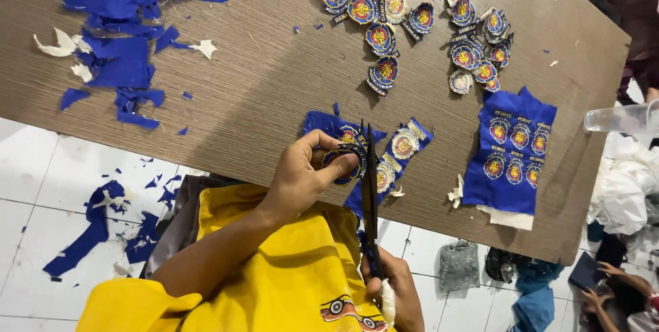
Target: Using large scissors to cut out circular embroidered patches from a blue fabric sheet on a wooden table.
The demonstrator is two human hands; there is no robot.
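My left hand (302, 171) pinches a round embroidered badge (343, 160) that is still joined to a blue fabric strip (398, 150) at the near edge of the wooden board (261, 92). Low in the picture, my right hand (395, 291) grips the handles of black scissors (369, 188). Their blades point up and away from me, right beside the badge and across the strip.
Several cut-out badges (384, 16) lie in two heaps at the far side of the board. A blue sheet of uncut badges (511, 150) lies at the right. Blue and white scraps (120, 57) cover the board's left and the tiled floor (41, 195). Another person's hand (604, 291) shows bottom right.
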